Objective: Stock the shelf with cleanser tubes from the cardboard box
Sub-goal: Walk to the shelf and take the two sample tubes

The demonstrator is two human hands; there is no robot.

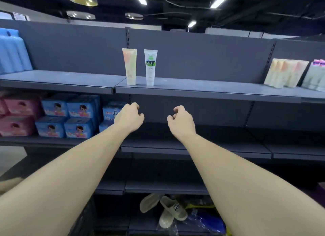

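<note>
— So, from the head camera, how do the arms sit?

— Both forearms stretch forward and slightly up toward the shelf (202, 89). The left hand (129, 119) and right hand (181, 120) hover side by side below its front edge, backs toward the camera, fingers curled loosely inward. Each grip is partly closed around nothing; neither touches anything.

— And the cleanser tubes?

— Two stand upright, caps down, near the front of the shelf above the hands: a peach tube (129, 66) and, just beside it but apart, a white tube with a green label (150, 67). More tubes (286, 73) lean against the back panel far right, cut off by the frame.

— Anything hard to read?

— The fingertips are hidden behind the knuckles. The label print is too small. No cardboard box shows. Sandals (168, 210) lie blurred at the bottom between the arms.
</note>
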